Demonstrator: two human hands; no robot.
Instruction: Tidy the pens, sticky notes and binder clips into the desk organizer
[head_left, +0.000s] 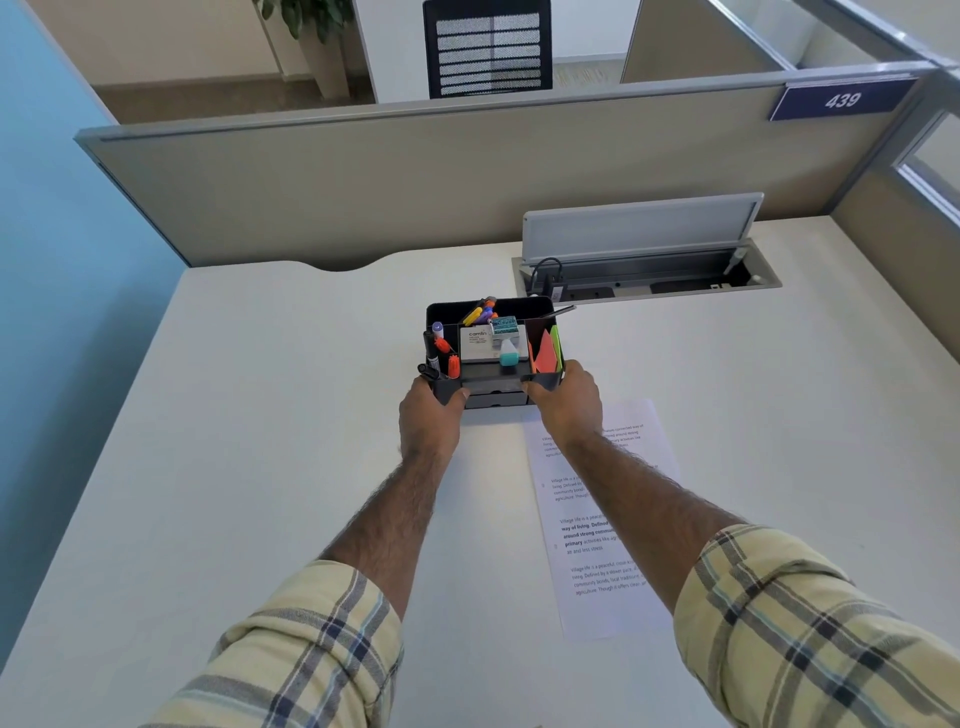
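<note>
A black desk organizer (491, 384) stands on the white desk, a little beyond the middle. Pens and markers (441, 353) fill its left slot, and more coloured pens (483, 312) lie in the back section. Pink and green sticky notes (548, 351) stand in its right slot. A white box and a teal box (504, 327) sit in its centre. My left hand (428, 415) grips the organizer's front left corner. My right hand (566, 400) grips its front right corner, thumb on the front face.
A printed paper sheet (597, 519) lies on the desk under my right forearm. Behind the organizer, an open cable tray (644, 280) with its lid raised is set into the desk. A grey partition (415, 176) closes off the back.
</note>
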